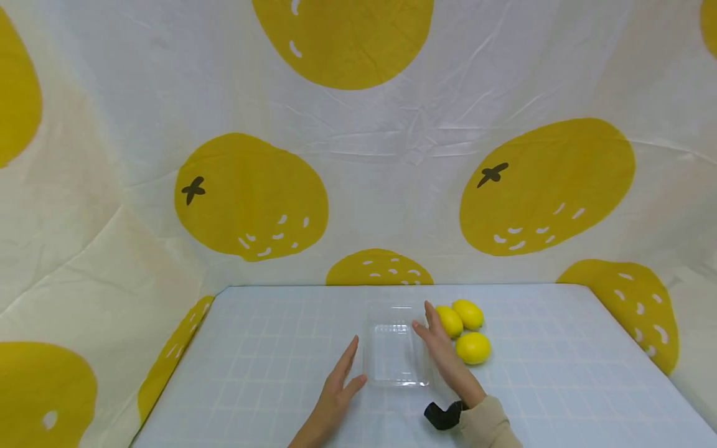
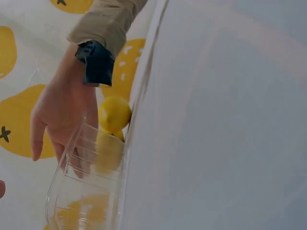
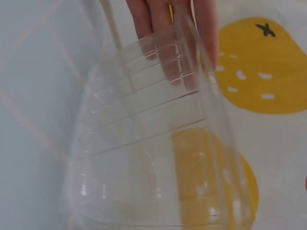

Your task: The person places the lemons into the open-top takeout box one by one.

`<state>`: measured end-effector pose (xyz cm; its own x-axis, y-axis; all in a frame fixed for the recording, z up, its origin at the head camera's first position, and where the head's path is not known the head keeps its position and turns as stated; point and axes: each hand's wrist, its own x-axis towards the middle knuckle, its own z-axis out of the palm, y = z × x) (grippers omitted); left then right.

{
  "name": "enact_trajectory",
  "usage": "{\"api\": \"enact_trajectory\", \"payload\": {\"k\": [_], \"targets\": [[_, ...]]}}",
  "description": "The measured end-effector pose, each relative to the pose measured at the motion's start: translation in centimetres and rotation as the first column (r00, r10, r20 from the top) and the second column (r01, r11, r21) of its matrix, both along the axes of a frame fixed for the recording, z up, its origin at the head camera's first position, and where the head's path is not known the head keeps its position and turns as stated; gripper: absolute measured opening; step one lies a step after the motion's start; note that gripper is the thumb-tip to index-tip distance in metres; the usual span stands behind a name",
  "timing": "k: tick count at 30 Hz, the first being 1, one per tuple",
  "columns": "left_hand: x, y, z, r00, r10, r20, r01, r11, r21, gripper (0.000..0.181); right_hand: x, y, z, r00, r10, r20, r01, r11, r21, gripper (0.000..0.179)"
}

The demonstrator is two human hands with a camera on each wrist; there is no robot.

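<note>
A clear plastic tray (image 1: 399, 381) stands on the table between my two hands. My left hand (image 1: 335, 393) is at its left side, fingers straight and thumb spread, apart from the wall in the head view. On the other side, my right hand (image 1: 446, 356) reaches along the tray's right edge with extended fingers; whether it touches the plastic I cannot tell. Just beyond the right hand lie three yellow lemons, a front one (image 1: 473, 348), a back one (image 1: 467, 314) and one partly hidden by the fingers (image 1: 450, 322). Through the tray wall (image 3: 144, 110), the left fingers (image 3: 165, 62) show in the right wrist view.
A pale blue checked cloth covers the table (image 1: 269, 361). Behind and at both sides hangs a white curtain (image 1: 392, 205) printed with big yellow fruit. A black wrist device (image 1: 444, 415) sits at my right wrist, by the beige sleeve (image 1: 487, 423).
</note>
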<state>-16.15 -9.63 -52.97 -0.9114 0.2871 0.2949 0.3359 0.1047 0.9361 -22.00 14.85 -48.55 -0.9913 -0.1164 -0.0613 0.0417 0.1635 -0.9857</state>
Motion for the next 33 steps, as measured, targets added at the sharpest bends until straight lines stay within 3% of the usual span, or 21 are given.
{"api": "enact_trajectory", "payload": {"k": [2, 4, 8, 11, 13, 14, 16, 20, 22, 25, 33], "targets": [[-0.1, 0.0, 0.2, 0.995, 0.037, -0.090, -0.042, 0.998, -0.051, 0.069, 0.3, 0.3, 0.8, 0.999, -0.021, -0.030, 0.022, 0.999, 0.042, 0.075], [-0.3, 0.1, 0.4, 0.979, 0.058, -0.195, -0.077, 0.993, -0.089, 0.071, 0.6, 0.7, 1.6, 0.996, -0.054, -0.075, 0.059, 0.996, 0.068, 0.072], [-0.9, 0.3, 0.5, 0.914, 0.057, -0.402, -0.128, 0.980, -0.152, 0.072, 1.5, 1.7, 2.5, 0.971, -0.159, -0.181, 0.165, 0.986, 0.020, 0.061], [-1.4, 0.4, 0.5, 0.863, 0.032, -0.504, -0.155, 0.967, -0.204, 0.072, 2.1, 2.8, 2.7, 0.929, -0.281, -0.241, 0.271, 0.960, -0.075, 0.050], [-1.7, 0.4, 0.5, 0.836, 0.018, -0.548, -0.191, 0.946, -0.260, 0.072, 2.4, 3.6, 2.6, 0.897, -0.361, -0.257, 0.338, 0.932, -0.129, 0.045], [-1.9, 0.5, 0.4, 0.818, 0.009, -0.575, -0.216, 0.932, -0.292, 0.070, 2.6, 4.0, 2.5, 0.881, -0.394, -0.261, 0.367, 0.918, -0.148, 0.043], [-2.2, 0.4, 0.3, 0.766, -0.016, -0.643, -0.271, 0.898, -0.346, 0.065, 2.8, 4.7, 2.1, 0.855, -0.451, -0.255, 0.420, 0.892, -0.169, 0.042], [-2.9, 0.2, -0.3, 0.644, -0.063, -0.762, -0.385, 0.834, -0.395, 0.061, 3.0, 5.9, 0.9, 0.826, -0.521, -0.215, 0.489, 0.852, -0.187, 0.041], [-3.1, 0.1, -0.6, 0.605, -0.082, -0.792, -0.417, 0.815, -0.403, 0.061, 3.0, 6.3, 0.2, 0.818, -0.540, -0.196, 0.512, 0.840, -0.177, 0.042], [-3.3, -0.1, -1.1, 0.583, -0.108, -0.805, -0.442, 0.789, -0.426, 0.061, 3.1, 6.7, -0.7, 0.815, -0.551, -0.182, 0.532, 0.834, -0.145, 0.045], [-3.2, -0.1, -2.0, 0.606, -0.138, -0.784, -0.463, 0.740, -0.488, 0.064, 3.0, 7.3, -3.2, 0.827, -0.535, -0.173, 0.532, 0.844, -0.067, 0.050]]}}
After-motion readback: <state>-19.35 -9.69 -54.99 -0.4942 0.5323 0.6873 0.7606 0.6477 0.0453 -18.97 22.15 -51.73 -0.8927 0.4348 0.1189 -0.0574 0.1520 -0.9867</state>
